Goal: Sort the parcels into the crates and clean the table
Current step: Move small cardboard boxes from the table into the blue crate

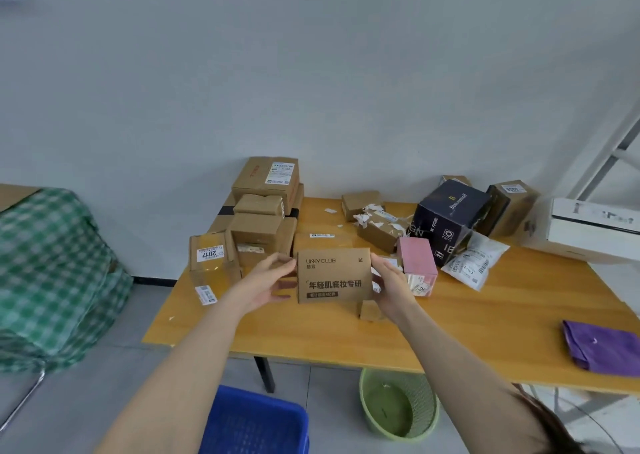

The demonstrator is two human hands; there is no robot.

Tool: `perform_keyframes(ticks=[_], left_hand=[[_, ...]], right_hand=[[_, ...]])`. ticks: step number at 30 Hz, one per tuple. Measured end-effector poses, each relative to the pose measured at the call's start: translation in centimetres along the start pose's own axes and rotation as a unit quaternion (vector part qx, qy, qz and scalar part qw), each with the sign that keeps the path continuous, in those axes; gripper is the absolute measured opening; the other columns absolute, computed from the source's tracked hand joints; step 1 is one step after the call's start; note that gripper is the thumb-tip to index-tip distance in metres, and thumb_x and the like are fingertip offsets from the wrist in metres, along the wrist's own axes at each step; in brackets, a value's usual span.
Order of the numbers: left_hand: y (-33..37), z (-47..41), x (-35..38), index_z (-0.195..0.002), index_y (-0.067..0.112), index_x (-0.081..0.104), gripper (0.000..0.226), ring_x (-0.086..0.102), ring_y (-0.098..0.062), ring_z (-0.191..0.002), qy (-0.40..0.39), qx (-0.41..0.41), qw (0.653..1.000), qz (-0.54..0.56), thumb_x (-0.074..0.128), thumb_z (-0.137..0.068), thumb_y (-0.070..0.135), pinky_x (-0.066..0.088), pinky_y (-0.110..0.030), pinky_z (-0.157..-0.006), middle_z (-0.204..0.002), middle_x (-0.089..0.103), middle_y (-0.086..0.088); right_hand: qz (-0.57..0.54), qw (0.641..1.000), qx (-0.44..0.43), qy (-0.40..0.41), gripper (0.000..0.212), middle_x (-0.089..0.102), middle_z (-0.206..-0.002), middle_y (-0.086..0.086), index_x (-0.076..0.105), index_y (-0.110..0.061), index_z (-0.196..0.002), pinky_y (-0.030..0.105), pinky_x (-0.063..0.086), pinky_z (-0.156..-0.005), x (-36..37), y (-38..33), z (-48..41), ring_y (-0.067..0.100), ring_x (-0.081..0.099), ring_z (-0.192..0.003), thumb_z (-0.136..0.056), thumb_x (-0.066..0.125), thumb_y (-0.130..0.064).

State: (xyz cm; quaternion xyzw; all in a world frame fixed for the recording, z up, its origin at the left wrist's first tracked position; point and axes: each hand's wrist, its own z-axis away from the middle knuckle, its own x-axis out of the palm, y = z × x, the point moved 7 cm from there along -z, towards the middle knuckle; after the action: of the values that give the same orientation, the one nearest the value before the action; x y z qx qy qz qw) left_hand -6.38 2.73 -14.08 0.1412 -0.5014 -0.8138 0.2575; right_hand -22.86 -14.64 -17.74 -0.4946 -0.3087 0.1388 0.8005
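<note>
Held a flat brown UNNY CLUB parcel upright above the wooden bench, printed face toward the camera; gripped at its left edge by the left hand, thumb along the front and fingers curled round, and at its right edge by the right hand, fingers wrapped behind; positioned in front of a stack of brown cardboard boxes and just beside a pink box; seen on the floor below, a blue crate and a green mesh wastebasket; seen near the bench's right end, a purple cloth
</note>
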Motion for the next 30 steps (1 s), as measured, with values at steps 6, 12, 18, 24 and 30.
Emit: perform_keyframes(ticks=[6,12,18,24,30], left_hand=[[-0.6,6.5,1.2,-0.104,0.016,0.052,0.019,0.057,-0.033,-0.116,0.037,0.047,0.998,0.029,0.060,-0.088,0.026,0.049,-0.052,-0.094,-0.122,0.061,-0.010],[-4.6,14.4,3.2,-0.115,0.013,0.050,0.031,0.059,-0.029,-0.102,0.040,0.054,0.997,0.045,0.060,-0.090,0.029,0.052,-0.049,-0.091,-0.122,0.059,-0.014],[-9.2,20.5,4.0,-0.122,0.014,0.050,0.035,0.060,-0.020,-0.094,0.089,0.052,0.991,0.089,0.055,-0.093,0.034,0.054,-0.042,-0.082,-0.114,0.063,-0.005],[-12.4,24.7,3.4,-0.122,0.015,0.050,0.046,0.060,-0.026,-0.108,0.098,0.031,0.990,0.095,0.056,-0.087,0.045,0.049,-0.049,-0.094,-0.117,0.061,-0.008],[-14.3,29.0,1.3,-0.124,0.012,0.049,0.055,0.059,-0.028,-0.111,0.106,0.025,0.988,0.107,0.060,-0.083,0.047,0.054,-0.043,-0.080,-0.122,0.060,-0.009]], right_hand=[[-0.026,0.998,-0.014,-0.049,0.022,0.066,-0.100,0.002,0.064,-0.017,-0.105,0.031,0.044,-0.075,1.3,-0.6,5.4,0.017,0.054,-0.095,-0.094,0.055,-0.033],[0.003,0.997,-0.019,-0.080,0.036,0.063,-0.109,0.004,0.061,-0.012,-0.118,0.032,0.040,-0.078,0.0,1.5,12.5,0.020,0.050,-0.099,-0.095,0.053,-0.038],[0.008,0.995,0.006,-0.097,0.015,0.065,-0.089,-0.004,0.064,-0.025,-0.086,0.032,0.035,-0.066,-0.1,3.8,18.6,0.015,0.050,-0.081,-0.094,0.055,-0.033],[0.010,0.992,0.033,-0.123,0.024,0.067,-0.098,0.004,0.066,-0.020,-0.099,0.037,0.043,-0.078,1.0,6.3,22.3,0.020,0.057,-0.091,-0.090,0.058,-0.040],[0.000,0.983,0.042,-0.179,0.044,0.064,-0.098,0.007,0.064,-0.023,-0.103,0.038,0.049,-0.071,3.9,8.4,26.6,0.020,0.061,-0.083,-0.065,0.077,-0.042]])
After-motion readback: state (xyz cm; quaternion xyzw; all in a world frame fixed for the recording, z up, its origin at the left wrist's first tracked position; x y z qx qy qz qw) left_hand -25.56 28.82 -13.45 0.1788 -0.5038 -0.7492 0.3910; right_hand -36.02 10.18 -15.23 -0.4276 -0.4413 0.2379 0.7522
